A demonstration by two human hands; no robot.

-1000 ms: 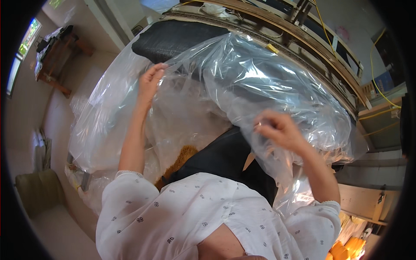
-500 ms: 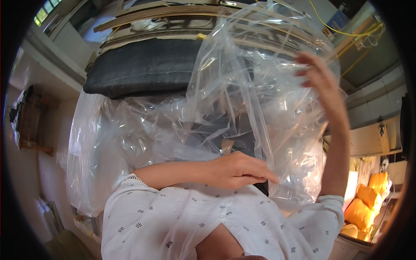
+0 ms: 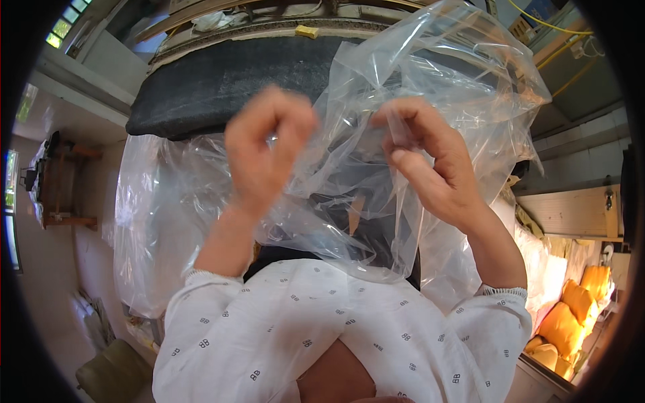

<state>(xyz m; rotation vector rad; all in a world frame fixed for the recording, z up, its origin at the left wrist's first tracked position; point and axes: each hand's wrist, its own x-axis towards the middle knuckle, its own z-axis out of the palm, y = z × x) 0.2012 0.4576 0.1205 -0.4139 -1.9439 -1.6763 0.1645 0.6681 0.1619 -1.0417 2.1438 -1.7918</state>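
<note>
A large clear plastic sheet [image 3: 161, 221] lies crumpled and in folds before me, bulging up at the far right. My right hand [image 3: 437, 161] has its thumb and fingers curled together on a fold of this sheet, which hangs down below the thumb. Left of it, my left hand [image 3: 265, 144] is raised over the sheet with curled fingers. Motion blurs it, so whether it grips any plastic is unclear. A thick black fabric-like piece [image 3: 228, 84] lies bare along the far left. Dark material with a small tan patch [image 3: 356, 215] shows through the plastic between my forearms.
Beyond the black piece are wooden strips and a ledge with a small yellow block [image 3: 307, 31]. A yellow cable [image 3: 547, 25] runs at the far right. Orange bundles [image 3: 571, 316] sit lower right, and an olive cushion-like thing [image 3: 114, 373] lies lower left.
My left hand has risen from near my chest to above the sheet. My right hand has come inward from the far right and closed on the plastic. The sheet's raised part has shifted right.
</note>
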